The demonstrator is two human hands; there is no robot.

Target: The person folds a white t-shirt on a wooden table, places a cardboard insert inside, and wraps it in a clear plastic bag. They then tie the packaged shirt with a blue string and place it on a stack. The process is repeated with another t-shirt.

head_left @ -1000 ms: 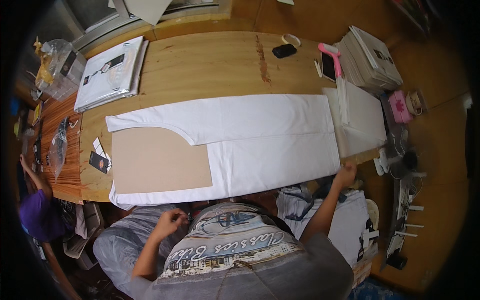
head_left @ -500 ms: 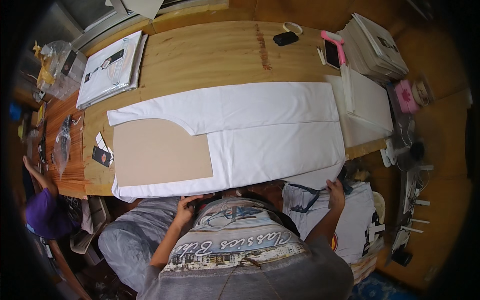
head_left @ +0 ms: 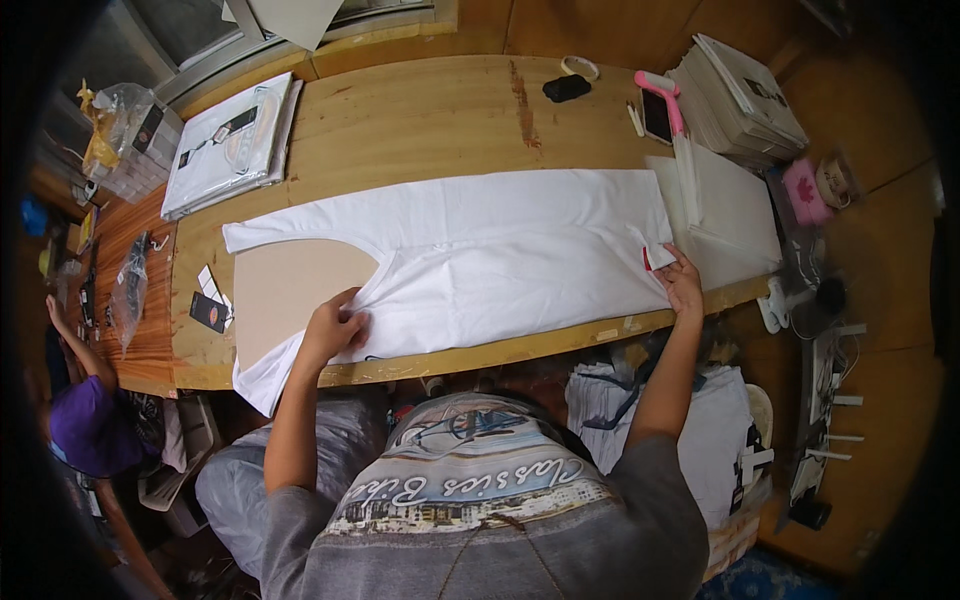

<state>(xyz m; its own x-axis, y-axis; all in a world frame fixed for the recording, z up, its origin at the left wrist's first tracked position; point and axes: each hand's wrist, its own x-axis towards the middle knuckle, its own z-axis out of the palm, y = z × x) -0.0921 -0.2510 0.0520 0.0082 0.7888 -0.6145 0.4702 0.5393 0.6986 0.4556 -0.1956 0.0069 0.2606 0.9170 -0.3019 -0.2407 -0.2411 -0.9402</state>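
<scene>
The left hand [head_left: 336, 330] grips a white garment [head_left: 500, 260] beside a beige board [head_left: 285, 285]. The right hand [head_left: 685, 281] pinches the garment's hem — near a red patch [head_left: 647, 260].

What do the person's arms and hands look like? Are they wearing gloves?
No gloves! The left hand and right hand are both bare, and so are the forearms. Plain dark grey short sleeves cover the upper arms. I can't see any watch or rings on them.
</scene>
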